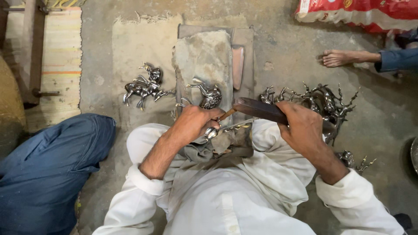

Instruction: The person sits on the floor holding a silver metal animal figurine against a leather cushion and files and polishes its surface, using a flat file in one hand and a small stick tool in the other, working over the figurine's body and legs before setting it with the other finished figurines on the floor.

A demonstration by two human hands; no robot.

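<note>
My left hand (193, 124) grips a small shiny metal figurine (208, 99) and a thin chisel-like tool (227, 114) against a worn grey block (204, 56) in front of my lap. My right hand (305, 126) is closed around a dark wooden mallet (259, 109), whose head lies close to the tool's end. A grey rag (204, 152) sits under the left hand on my white trousers.
A finished metal deer figurine (146, 85) lies on a cloth at the left. A pile of several antlered metal figurines (324, 102) lies at the right. Another person's blue-clad knee (52, 165) is at the left, a bare foot (344, 57) at the upper right.
</note>
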